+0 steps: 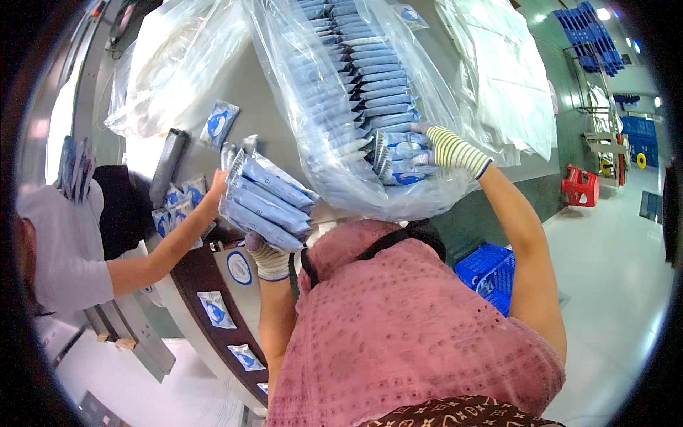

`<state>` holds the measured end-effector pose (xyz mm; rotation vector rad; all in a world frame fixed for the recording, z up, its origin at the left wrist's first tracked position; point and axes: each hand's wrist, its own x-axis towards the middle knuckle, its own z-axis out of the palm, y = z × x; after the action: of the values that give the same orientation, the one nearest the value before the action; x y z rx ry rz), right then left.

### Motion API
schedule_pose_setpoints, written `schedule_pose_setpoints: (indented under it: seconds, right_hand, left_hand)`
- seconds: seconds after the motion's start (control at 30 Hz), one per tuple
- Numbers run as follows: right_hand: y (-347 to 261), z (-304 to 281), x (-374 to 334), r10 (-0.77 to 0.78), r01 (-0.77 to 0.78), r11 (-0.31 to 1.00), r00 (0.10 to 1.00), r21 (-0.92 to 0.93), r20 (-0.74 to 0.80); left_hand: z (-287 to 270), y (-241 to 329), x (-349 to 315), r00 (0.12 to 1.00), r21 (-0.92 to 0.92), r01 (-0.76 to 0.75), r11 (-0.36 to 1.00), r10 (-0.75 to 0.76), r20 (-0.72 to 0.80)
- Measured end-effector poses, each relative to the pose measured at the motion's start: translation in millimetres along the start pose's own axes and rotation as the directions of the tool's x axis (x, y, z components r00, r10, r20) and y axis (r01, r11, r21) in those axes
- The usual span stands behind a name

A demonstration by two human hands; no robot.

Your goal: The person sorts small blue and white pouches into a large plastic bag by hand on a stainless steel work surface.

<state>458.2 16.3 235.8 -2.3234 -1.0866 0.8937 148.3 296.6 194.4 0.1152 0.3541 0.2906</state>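
Observation:
My left hand [269,259], in a yellow-and-dark striped glove with grey fingertips, grips a stack of blue packets [269,203] from below; the stack hides part of its fingers. A co-worker's bare hand [218,186] is at the stack's left side. In the large clear plastic bag [313,160], more blue packets [380,78] stand in two long rows. My right hand [455,151], gloved alike, reaches over the bag's right edge. Its fingers are round the near-end packets [400,160], whose printed faces show.
A loose packet [219,125] and a grey roll [168,167] lie on the grey table left of the bag. Several packets ride a dark conveyor belt [204,285]. White bags [498,64] lie at the right. A blue crate [487,274] and red stool [581,186] stand lower right.

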Motion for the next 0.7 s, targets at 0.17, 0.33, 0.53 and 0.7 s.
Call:
schedule_pose_setpoints:
  seconds: [0.17,0.33,0.53,0.7]
  right_hand:
    - [-24,0,1,0.109,-0.108,0.994,0.992,-0.012,0.057]
    - [-65,10,11,0.232,-0.131,0.849,0.963,-0.512,0.139]
    - [-52,-5,-57,0.386,-0.022,0.725,0.841,0.688,-0.380]
    - [-106,77,-135,0.420,0.397,0.262,0.773,0.880,-0.475]
  left_hand:
    - [2,21,-4,0.990,0.105,0.025,0.994,-0.039,0.133]
    - [16,43,6,0.968,0.142,0.168,0.976,-0.190,0.164]
    - [12,44,39,0.959,0.338,0.221,0.915,-0.268,0.097]
    - [37,19,44,0.784,0.412,0.526,0.744,-0.612,0.103]
